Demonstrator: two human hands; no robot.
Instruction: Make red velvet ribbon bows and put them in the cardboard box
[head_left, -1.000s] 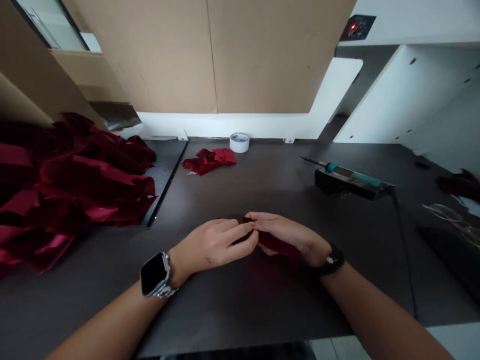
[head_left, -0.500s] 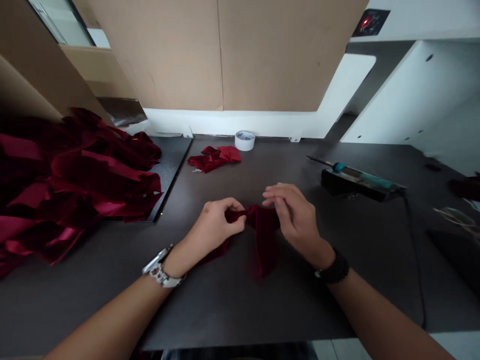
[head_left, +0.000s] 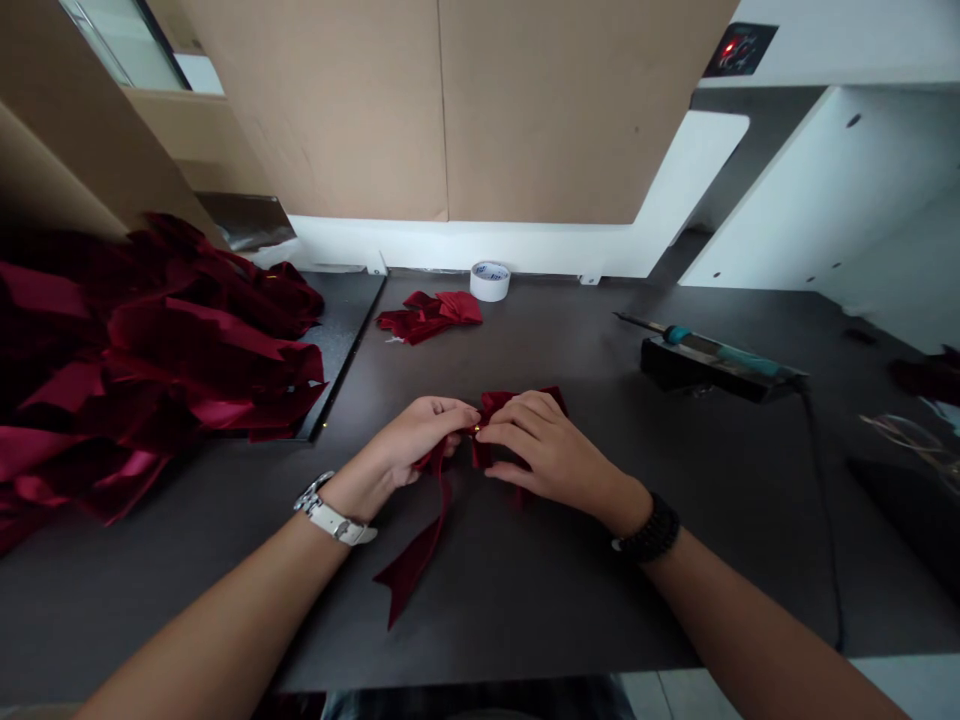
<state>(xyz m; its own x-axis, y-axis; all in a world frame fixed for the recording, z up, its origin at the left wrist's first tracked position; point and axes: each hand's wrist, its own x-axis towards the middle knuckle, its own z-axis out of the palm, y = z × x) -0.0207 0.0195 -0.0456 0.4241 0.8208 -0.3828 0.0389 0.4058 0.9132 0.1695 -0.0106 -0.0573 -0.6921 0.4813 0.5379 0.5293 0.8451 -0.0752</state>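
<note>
A dark red ribbon bow [head_left: 486, 405] is between my two hands above the dark table. My left hand [head_left: 426, 435] pinches its left side. One notched ribbon tail [head_left: 418, 558] hangs down below that hand toward the table's front. My right hand [head_left: 541, 447] is closed over the bow's right part, fingertips near the middle, with red loops showing behind the fingers. A small gold-coloured spot shows between the fingertips of both hands; its shape is too small to tell.
Red ribbons [head_left: 165, 370] are heaped at the left, partly on a black board [head_left: 341, 345]. Behind my hands lie a red ribbon piece [head_left: 431, 316] and a tape roll [head_left: 490, 282]. A soldering iron [head_left: 712, 350] rests on a black stand at right, its cable running forward.
My right hand has moved left and closed on the bow. The bow has been turned, so a notched tail now hangs at the left and its loops show behind my right fingers.
</note>
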